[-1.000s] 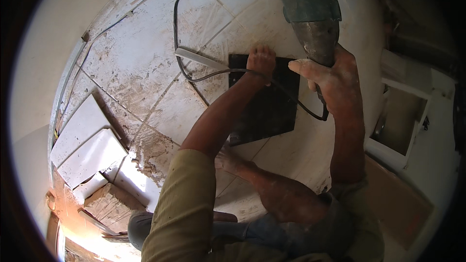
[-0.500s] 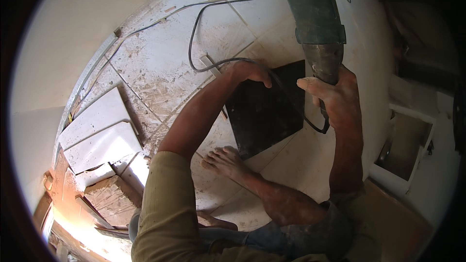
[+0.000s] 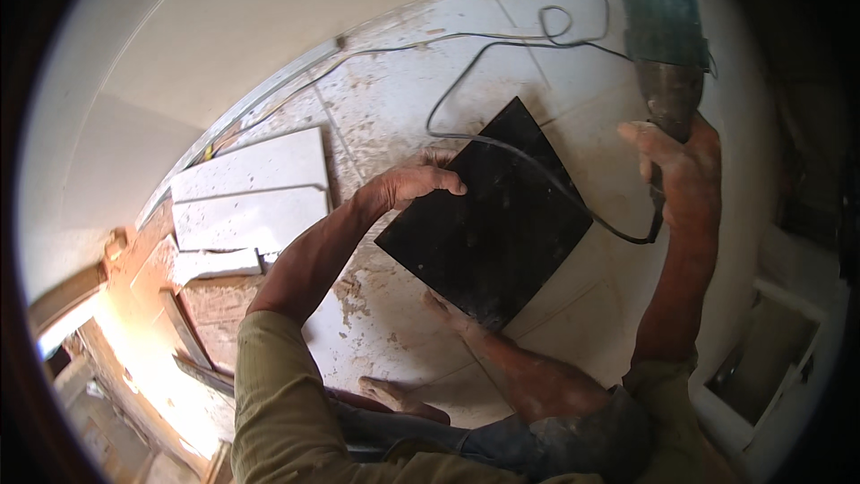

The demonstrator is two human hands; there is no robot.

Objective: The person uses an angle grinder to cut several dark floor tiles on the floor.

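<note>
My left hand [image 3: 417, 179] grips the upper left edge of a square black tile [image 3: 484, 233], its thumb lying on the top face. The tile sits diamond-wise over the white floor, near my bare foot [image 3: 452, 314]; whether it is raised off the floor I cannot tell. My right hand [image 3: 681, 170] is closed round the dark handle of a large green power tool [image 3: 663, 18] with a grey metal neck, held upright to the right of the tile. The tool's black cable [image 3: 627, 235] loops from the handle across the tile's top and onto the floor behind it.
White tile pieces [image 3: 246, 166] lie stacked at the left by broken rubble [image 3: 219, 323] and a bright opening with wooden edges [image 3: 98, 341]. A wall [image 3: 161, 54] with a metal strip along its foot curves behind. A white framed item [image 3: 757, 358] stands at the lower right.
My left hand has taken hold of the black tile's edge and turned it cornerwise, moving leftward. My right hand and the tool have shifted rightward in view, as has much of the floor.
</note>
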